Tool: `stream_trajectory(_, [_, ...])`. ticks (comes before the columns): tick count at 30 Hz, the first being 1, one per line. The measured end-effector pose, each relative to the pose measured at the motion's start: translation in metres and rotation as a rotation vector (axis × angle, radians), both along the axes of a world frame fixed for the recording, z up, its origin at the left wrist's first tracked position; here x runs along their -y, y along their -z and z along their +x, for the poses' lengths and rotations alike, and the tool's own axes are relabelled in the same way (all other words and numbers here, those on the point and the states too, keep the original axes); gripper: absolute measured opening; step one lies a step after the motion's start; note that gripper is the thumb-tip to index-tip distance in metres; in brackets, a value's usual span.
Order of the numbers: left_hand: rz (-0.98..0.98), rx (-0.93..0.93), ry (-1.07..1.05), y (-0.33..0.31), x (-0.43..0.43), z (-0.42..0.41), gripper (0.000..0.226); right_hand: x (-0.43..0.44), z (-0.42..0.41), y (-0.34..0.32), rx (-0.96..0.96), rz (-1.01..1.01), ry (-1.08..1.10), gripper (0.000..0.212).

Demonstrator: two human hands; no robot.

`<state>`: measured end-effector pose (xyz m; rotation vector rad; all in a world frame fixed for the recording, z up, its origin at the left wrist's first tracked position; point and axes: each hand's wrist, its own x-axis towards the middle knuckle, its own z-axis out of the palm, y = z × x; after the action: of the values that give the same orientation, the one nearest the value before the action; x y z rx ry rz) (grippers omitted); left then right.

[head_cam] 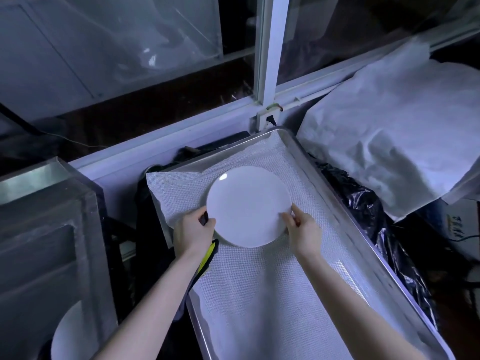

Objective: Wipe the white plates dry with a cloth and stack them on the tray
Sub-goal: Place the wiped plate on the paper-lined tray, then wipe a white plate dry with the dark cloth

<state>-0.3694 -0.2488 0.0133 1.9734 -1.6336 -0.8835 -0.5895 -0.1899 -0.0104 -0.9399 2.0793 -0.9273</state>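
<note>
A white plate (248, 206) sat level over the far half of the mesh-lined tray (333, 203). Both forearms reached forward; the left hand (192, 229) and right hand (302, 229) clasped the plate's opposite rims, fingers pinching its edge.

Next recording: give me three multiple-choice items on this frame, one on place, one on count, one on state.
1. Where is the white plate? A over the lined tray; B on the window sill; C on the covered heap.
2. How many hands grip it? A none; B one; C two.
3. How does it lie? A on edge; B roughly level; C in pieces.
Answers: 1 A, it lies within the tray's outline. 2 C, the left hand and right hand each pinch its near rim. 3 B, its whole round face shows unbroken.
</note>
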Motion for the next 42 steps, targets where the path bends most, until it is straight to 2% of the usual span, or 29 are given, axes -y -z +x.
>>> stream_trajectory(9, [0.033,-0.042,-0.008,-0.012,-0.006,0.0,0.022,0.0,0.0,0.001,-0.026,0.003,-0.028,0.013])
stream_trajectory(13, [-0.028,-0.027,-0.038,-0.02,-0.025,0.015,0.034,0.001,-0.004,0.002,-0.016,0.035,-0.023,0.035])
stream_trajectory(18, [-0.025,-0.142,-0.124,-0.035,-0.047,0.044,0.038,-0.005,0.006,-0.007,-0.066,0.064,0.044,0.051])
stream_trajectory(21, [-0.052,-0.188,-0.186,-0.048,-0.06,0.066,0.034,-0.012,0.032,-0.022,-0.131,-0.007,0.022,0.045])
stream_trajectory(26, [-0.136,-0.312,-0.348,-0.069,-0.093,0.12,0.031,-0.028,0.115,-0.051,-0.108,-0.195,-0.277,0.025])
stream_trajectory(33, [-0.187,-0.535,-0.552,-0.09,-0.145,0.241,0.026,-0.048,0.263,-0.081,-0.079,-0.308,-0.745,0.018])
stream_trajectory(37, [-0.091,-0.691,-0.676,-0.09,-0.175,0.324,0.015,-0.062,0.341,-0.08,-0.056,-0.257,-0.865,0.017])
stream_trajectory(42, [0.133,-0.822,-0.778,-0.074,-0.191,0.407,0.006,-0.076,0.423,-0.049,-0.085,-0.039,-0.916,0.023])
